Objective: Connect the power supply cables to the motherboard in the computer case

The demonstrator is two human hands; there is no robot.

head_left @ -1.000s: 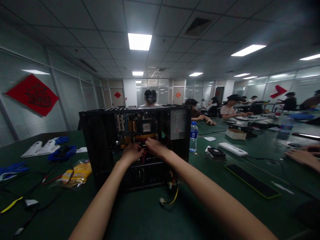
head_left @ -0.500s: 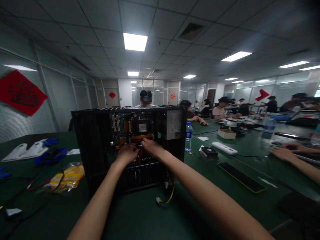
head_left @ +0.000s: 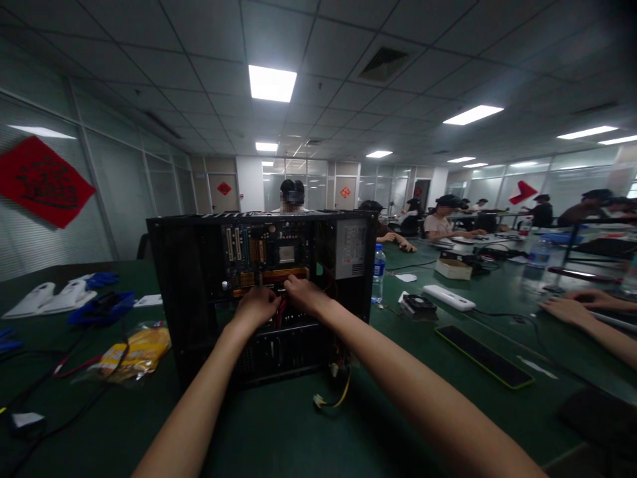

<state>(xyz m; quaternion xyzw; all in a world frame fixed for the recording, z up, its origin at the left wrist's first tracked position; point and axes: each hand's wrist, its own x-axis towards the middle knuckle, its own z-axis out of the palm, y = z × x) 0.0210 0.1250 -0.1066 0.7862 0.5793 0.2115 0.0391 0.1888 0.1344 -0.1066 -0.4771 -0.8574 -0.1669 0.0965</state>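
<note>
An open black computer case stands upright on the green table, its inside facing me. Within it show the motherboard and a silver-labelled power supply. My left hand reaches in at the board's lower edge with its fingers bent together. Close beside it, my right hand has thumb and fingers pinched below the orange slots. Red wires run down between both hands. What the fingertips hold is too small and dark to make out. A yellow-black cable with a white plug hangs out at the front.
To the left lie white gloves, a blue tray and a yellow plastic packet. On the right are a water bottle, a cooling fan, a power strip and another person's hands.
The view has shifted slightly, so the case appears a little further right. Both hands stay at the same spot on the board, with only small finger movement.
</note>
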